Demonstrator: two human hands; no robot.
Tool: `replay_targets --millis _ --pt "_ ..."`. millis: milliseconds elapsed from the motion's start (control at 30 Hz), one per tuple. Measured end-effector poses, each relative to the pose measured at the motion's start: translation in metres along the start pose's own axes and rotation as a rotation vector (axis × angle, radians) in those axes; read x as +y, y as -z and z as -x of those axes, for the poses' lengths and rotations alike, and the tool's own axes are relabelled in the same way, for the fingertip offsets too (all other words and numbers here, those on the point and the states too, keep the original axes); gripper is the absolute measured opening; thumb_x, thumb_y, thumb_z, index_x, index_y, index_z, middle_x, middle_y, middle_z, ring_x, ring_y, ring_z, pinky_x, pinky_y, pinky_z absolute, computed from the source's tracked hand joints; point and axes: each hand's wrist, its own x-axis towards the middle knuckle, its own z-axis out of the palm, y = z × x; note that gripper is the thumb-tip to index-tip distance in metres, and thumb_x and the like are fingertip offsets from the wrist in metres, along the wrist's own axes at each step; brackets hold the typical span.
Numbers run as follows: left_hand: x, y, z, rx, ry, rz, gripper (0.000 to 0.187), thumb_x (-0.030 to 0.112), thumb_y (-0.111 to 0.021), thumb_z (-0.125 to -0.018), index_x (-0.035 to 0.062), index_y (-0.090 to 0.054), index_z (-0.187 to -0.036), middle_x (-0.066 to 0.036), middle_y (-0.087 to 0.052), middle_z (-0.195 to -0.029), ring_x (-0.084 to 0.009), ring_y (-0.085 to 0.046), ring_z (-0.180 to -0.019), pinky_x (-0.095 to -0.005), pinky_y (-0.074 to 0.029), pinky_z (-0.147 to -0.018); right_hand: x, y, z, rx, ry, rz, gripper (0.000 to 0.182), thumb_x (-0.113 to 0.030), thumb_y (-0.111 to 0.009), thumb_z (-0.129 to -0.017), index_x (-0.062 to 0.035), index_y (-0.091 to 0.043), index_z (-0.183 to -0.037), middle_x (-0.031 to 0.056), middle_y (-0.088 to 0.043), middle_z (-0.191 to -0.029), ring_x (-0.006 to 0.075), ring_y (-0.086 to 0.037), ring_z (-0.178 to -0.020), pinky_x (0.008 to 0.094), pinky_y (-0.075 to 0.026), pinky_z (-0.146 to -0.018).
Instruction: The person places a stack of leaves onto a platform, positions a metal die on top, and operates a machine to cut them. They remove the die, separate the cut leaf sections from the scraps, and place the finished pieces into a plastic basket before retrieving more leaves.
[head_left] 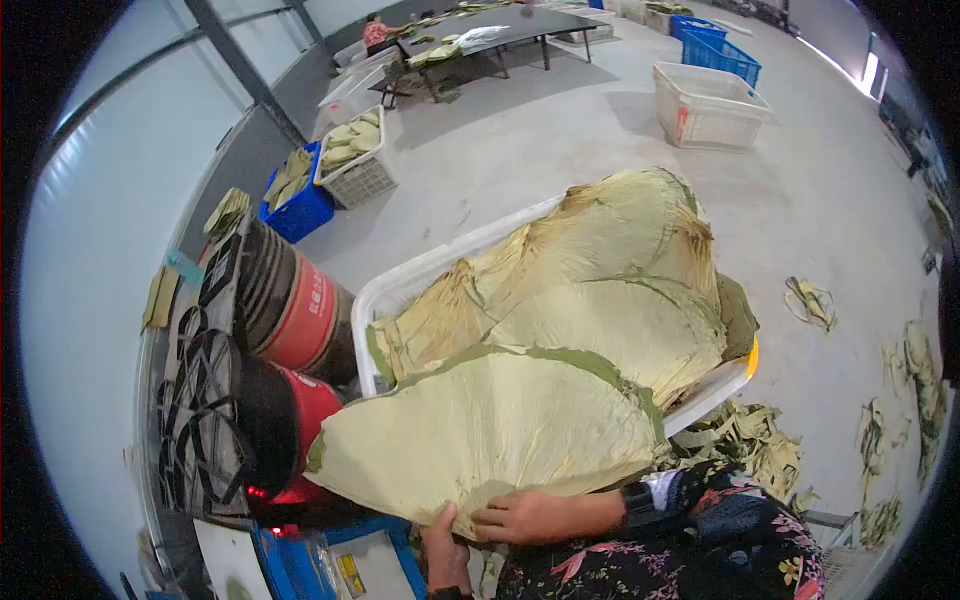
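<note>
A large, pale green, fan-shaped dried leaf [480, 425] with a darker green rim spreads out in front of me. My left hand [445, 550] grips its lower edge, with the thumb on top and the fingers hidden underneath. Just to the right, my right hand [515, 517] has its fingers curled on the same narrow lower part of the leaf. Beyond it, more dried leaves [610, 320] are heaped in a white plastic crate [365, 300], and the held leaf overlaps the crate's near side.
Two dark drums with red bands [305, 315] stand at the left. A blue device [375, 570] sits below them. Leaf scraps [755, 440] lie on the floor at the right. Farther off are leaf-filled crates [360, 150], a white bin [710, 105], and a person [377, 35] beside a table [510, 40].
</note>
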Motion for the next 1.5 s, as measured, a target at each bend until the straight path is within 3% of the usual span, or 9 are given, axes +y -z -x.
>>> replay_targets --millis 267,367,433,567,633,867,1167,1233,1500 --pt "0.134 -0.024 0.077 -0.049 -0.693 -0.006 0.067 0.012 -0.058 -0.065 0.0006 -0.039 -0.128 -0.015 -0.049 -0.12 -0.0303 -0.05 -0.109 -0.0418 -0.042 -0.094 -0.034 0.023 -0.004 0.149 0.402 -0.116 0.038 -0.021 -0.048 -0.08 -0.0006 -0.051 -0.111 0.0153 -0.047 -0.125 0.0277 -0.047 -0.113 0.0389 -0.041 -0.093" --pt "0.162 0.026 0.105 0.063 -0.663 0.076 0.073 0.019 -0.06 -0.064 0.0008 -0.036 -0.131 -0.015 -0.048 -0.123 -0.0312 -0.05 -0.11 -0.0441 -0.042 -0.095 -0.053 -0.006 -0.029 -0.025 0.521 -0.303 0.047 -0.023 -0.052 -0.081 0.003 -0.045 -0.12 0.0198 -0.04 -0.132 0.0332 -0.039 -0.122 0.0409 -0.032 -0.103" --pt "0.176 0.043 0.123 0.14 -0.833 0.341 0.077 0.023 -0.06 -0.064 0.0026 -0.033 -0.133 -0.014 -0.044 -0.127 -0.0317 -0.046 -0.114 -0.0455 -0.04 -0.096 -0.08 -0.014 -0.072 -0.006 0.051 -0.736 0.06 -0.029 -0.054 -0.085 0.0049 -0.034 -0.13 0.021 -0.036 -0.136 0.0349 -0.032 -0.127 0.0406 -0.024 -0.107" --pt "0.181 0.149 0.121 0.133 -0.947 0.339 0.073 0.027 -0.058 -0.067 0.002 -0.036 -0.132 -0.014 -0.04 -0.131 -0.031 -0.04 -0.12 -0.0461 -0.037 -0.099 -0.105 -0.058 -0.191 0.095 -0.053 -1.887 0.064 -0.034 -0.052 -0.089 0.0016 -0.026 -0.136 0.0157 -0.033 -0.14 0.0261 -0.027 -0.132 0.0392 -0.018 -0.11" --pt "0.171 0.223 0.102 0.275 -1.186 -0.176 0.065 0.028 -0.053 -0.072 0.0001 -0.038 -0.13 -0.016 -0.037 -0.134 -0.029 -0.036 -0.123 -0.0456 -0.036 -0.1 -0.13 -0.056 -0.233 0.125 0.033 -2.416 0.06 -0.031 -0.052 -0.09 -0.0009 -0.028 -0.136 0.0132 -0.038 -0.138 0.0246 -0.033 -0.129 0.04 -0.023 -0.109" --pt "0.218 0.277 0.155 0.201 -1.366 -0.024 0.053 0.028 -0.061 -0.076 0.0063 -0.047 -0.123 -0.018 -0.046 -0.126 -0.0335 -0.049 -0.112 -0.0498 -0.042 -0.092 -0.223 -0.098 -0.339 0.332 -0.103 -2.229 0.063 -0.031 -0.063 -0.083 -0.0072 -0.035 -0.133 0.0091 -0.044 -0.132 0.0236 -0.045 -0.119 0.0414 -0.037 -0.101" --pt "0.178 0.411 0.181 0.962 -1.393 -0.62 0.046 0.021 -0.056 -0.084 0.002 -0.046 -0.124 -0.015 -0.052 -0.122 -0.0284 -0.053 -0.108 -0.0443 -0.044 -0.09 -0.214 -0.193 -0.358 -0.113 -0.067 -2.442 0.065 -0.028 -0.069 -0.078 -0.0077 -0.04 -0.131 0.0076 -0.043 -0.135 0.029 -0.037 -0.125 0.0461 -0.025 -0.107" --pt "0.205 0.358 0.214 0.299 -1.263 0.444 0.051 0.031 -0.055 -0.084 0.0053 -0.044 -0.126 -0.012 -0.051 -0.123 -0.0267 -0.048 -0.114 -0.0423 -0.039 -0.097 -0.22 -0.19 -0.362 0.104 -0.268 -2.389 0.061 -0.024 -0.067 -0.078 -0.0091 -0.039 -0.131 0.0084 -0.044 -0.132 0.0278 -0.041 -0.121 0.0443 -0.031 -0.104" --pt "0.137 0.391 0.224 0.558 -1.16 0.799 0.047 0.029 -0.049 -0.087 0.0018 -0.045 -0.124 -0.012 -0.052 -0.122 -0.0265 -0.049 -0.112 -0.0415 -0.04 -0.095 -0.253 -0.235 -0.361 -0.047 -0.514 -2.104 0.051 -0.009 -0.061 -0.081 0.0023 -0.041 -0.126 0.0087 -0.053 -0.119 0.0222 -0.051 -0.108 0.0335 -0.041 -0.093"
